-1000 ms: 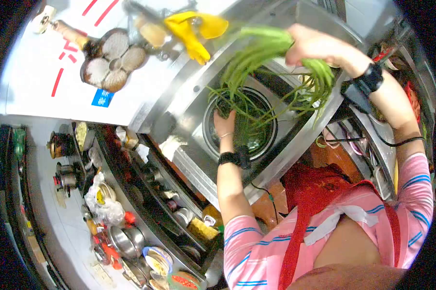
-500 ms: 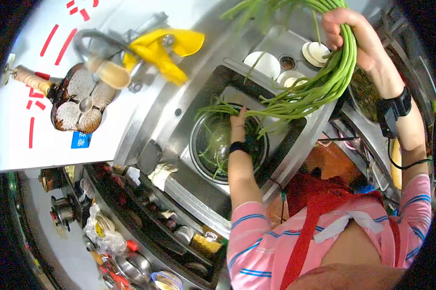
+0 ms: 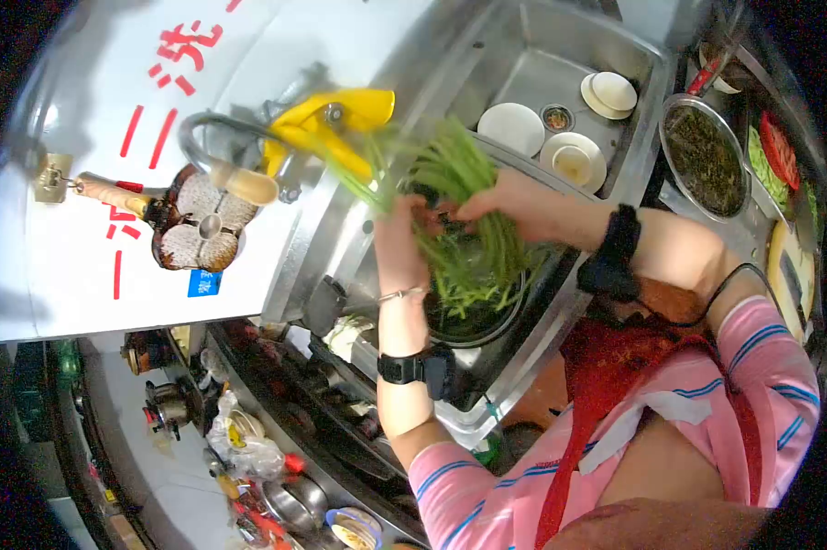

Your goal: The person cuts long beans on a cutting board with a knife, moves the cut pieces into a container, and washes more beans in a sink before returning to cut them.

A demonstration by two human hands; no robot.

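Note:
Both hands grip one bundle of long green beans (image 3: 459, 197) above a round metal basin (image 3: 487, 325) that sits in the near sink. My left hand (image 3: 399, 238) holds the bundle from the left, and my right hand (image 3: 500, 202) holds it from the right. The bean ends hang down into the basin, where more greens lie. Black bands sit on both wrists.
A second sink (image 3: 532, 64) behind holds white plates and small bowls. A bent tap (image 3: 216, 147) with yellow gloves (image 3: 326, 124) draped on it stands at the left. A brown mould pan (image 3: 193, 229) hangs on the wall. A pan of dark greens (image 3: 706, 156) sits at the right.
My right hand has brought the bean bundle down from high on the right to over the basin. My left hand has left the basin and taken hold of the bundle.

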